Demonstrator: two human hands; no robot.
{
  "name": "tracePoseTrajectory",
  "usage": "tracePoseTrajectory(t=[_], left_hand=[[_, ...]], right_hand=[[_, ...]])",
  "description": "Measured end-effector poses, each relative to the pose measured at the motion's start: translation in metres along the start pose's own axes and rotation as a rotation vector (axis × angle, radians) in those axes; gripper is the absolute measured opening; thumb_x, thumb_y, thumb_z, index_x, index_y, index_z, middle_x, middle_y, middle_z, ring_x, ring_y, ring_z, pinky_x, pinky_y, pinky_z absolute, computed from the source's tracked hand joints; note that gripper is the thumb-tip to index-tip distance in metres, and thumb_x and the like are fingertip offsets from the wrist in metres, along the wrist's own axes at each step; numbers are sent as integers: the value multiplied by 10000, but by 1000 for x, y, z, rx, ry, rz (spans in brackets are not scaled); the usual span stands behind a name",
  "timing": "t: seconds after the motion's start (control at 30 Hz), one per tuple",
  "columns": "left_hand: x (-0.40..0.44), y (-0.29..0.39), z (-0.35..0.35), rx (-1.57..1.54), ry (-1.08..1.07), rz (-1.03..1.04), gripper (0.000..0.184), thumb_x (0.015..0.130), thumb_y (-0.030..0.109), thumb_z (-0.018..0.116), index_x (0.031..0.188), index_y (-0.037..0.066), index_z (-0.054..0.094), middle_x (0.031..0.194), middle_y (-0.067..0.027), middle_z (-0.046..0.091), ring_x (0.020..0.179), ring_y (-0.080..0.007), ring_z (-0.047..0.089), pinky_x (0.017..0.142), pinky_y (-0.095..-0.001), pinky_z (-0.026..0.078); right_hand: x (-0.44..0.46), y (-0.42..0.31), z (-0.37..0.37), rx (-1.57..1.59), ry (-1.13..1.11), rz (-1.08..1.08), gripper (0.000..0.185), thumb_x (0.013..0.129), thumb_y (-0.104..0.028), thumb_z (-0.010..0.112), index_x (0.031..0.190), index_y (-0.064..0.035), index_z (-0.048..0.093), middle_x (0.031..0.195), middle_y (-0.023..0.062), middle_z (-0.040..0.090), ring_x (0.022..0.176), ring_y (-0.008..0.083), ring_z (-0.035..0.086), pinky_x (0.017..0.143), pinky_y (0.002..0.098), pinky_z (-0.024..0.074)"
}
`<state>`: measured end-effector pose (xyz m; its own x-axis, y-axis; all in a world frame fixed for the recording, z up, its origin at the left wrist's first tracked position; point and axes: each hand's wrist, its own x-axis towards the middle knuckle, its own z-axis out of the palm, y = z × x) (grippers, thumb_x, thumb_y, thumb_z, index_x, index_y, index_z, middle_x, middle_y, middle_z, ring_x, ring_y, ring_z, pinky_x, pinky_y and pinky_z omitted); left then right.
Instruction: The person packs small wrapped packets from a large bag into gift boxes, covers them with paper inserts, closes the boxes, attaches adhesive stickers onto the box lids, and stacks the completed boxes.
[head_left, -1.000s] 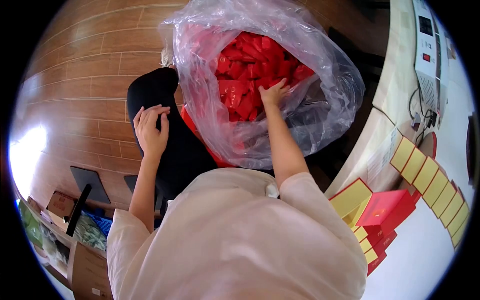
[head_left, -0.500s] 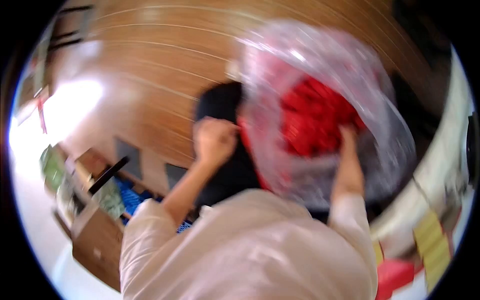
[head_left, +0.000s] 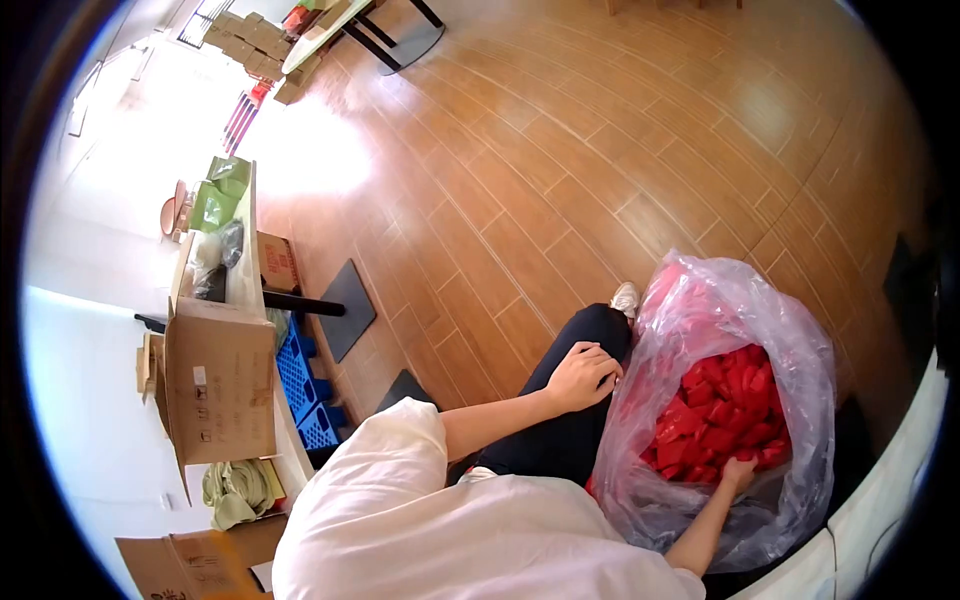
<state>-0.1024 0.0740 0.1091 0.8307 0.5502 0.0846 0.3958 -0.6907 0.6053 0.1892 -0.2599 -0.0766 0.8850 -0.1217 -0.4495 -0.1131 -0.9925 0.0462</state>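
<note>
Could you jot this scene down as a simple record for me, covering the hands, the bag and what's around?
Left hand: resting on the dark-trousered leg
Right hand: in the plastic bag, at the red packets; grip unclear
Bag: see-through, open-mouthed, beside the leg
Floor: brown, wood-look
Picture's left: cardboard box

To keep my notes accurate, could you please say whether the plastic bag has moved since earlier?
No, not visibly: though the view turned, the bag stays beside the pale table.
</note>
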Motion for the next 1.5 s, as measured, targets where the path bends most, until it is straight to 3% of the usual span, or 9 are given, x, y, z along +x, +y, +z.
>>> tracePoseTrajectory(t=[0.2, 0.33, 0.47, 0.53, 0.6, 0.67, 0.87, 1.13, 1.5], left_hand=[[-11, -3, 11, 4, 36, 33, 66, 811, 145, 581, 847, 138, 636, 839, -19, 640, 902, -193, 598, 945, -383, 395], [-6, -5, 12, 37, 46, 50, 70, 710, 148, 617, 737, 122, 677, 742, -79, 653, 783, -291, 613, 765, -435, 455], [0, -5, 24, -15, 147, 63, 102, 703, 91, 609, 750, 84, 700, 738, -91, 677, 693, -288, 623, 697, -422, 485], [7, 8, 31, -117, 149, -3, 141, 845, 138, 606, 917, 31, 665, 740, -87, 671, 712, -230, 650, 681, -349, 509], [6, 7, 66, -865, -110, -294, 441, 953, 341, 531, 1296, 75, 454, 1177, -166, 599, 1106, -240, 581, 989, -367, 409], [9, 56, 59, -1276, -318, -413, 585, 982, 419, 446, 1435, 117, 233, 1374, -182, 429, 1254, -270, 460, 1050, -406, 349], [14, 143, 57, -1635, -647, -223, 702, 965, 528, 394, 1474, 146, 98, 1451, -141, 325, 1350, -281, 332, 1092, -441, 287], [20, 164, 46, -1460, -639, -384, 505, 944, 349, 563, 1340, 82, 401, 1241, -44, 533, 1114, -127, 516, 957, -278, 402], [36, 147, 52, -1302, -581, -375, 353, 933, 264, 568, 1232, 89, 499, 1193, -4, 561, 1116, -126, 519, 934, -300, 411]], right_hand=[[-31, -11, 0, 422, 151, -376, 663, 791, -232, 680, 1359, -28, 405, 1267, 251, 532, 1151, 407, 527, 980, 444, 421], [-103, -48, -50, 635, 150, -492, 644, 786, -257, 721, 1307, 25, 471, 1311, 230, 514, 1200, 359, 503, 1020, 405, 386], [-183, -64, -108, 1635, -434, -402, 506, 835, -78, 676, 1296, 3, 482, 1216, 98, 569, 1113, 197, 545, 974, 321, 422], [-193, -52, -112, 1863, -654, -383, 476, 861, -37, 613, 1314, -17, 466, 1276, 88, 545, 1171, 201, 520, 1008, 352, 406], [-211, -45, -126, 2028, -797, -484, 480, 880, -39, 569, 1340, -18, 434, 1313, 101, 524, 1201, 225, 507, 1036, 379, 387], [-231, -27, -138, 2102, -822, -455, 498, 884, -56, 560, 1358, -20, 410, 1333, 106, 508, 1219, 239, 495, 1050, 393, 372], [-257, 11, -136, 2122, -930, -472, 570, 882, -146, 585, 1393, -35, 359, 1379, 109, 470, 1269, 262, 456, 1069, 415, 348], [-259, 12, -128, 2214, -933, -412, 573, 888, -146, 577, 1404, -47, 350, 1384, 105, 467, 1266, 252, 458, 1076, 405, 341], [-255, 6, -136, 2230, -959, -373, 627, 862, -63, 589, 1430, -50, 323, 1403, 100, 447, 1288, 226, 438, 1084, 363, 337]])
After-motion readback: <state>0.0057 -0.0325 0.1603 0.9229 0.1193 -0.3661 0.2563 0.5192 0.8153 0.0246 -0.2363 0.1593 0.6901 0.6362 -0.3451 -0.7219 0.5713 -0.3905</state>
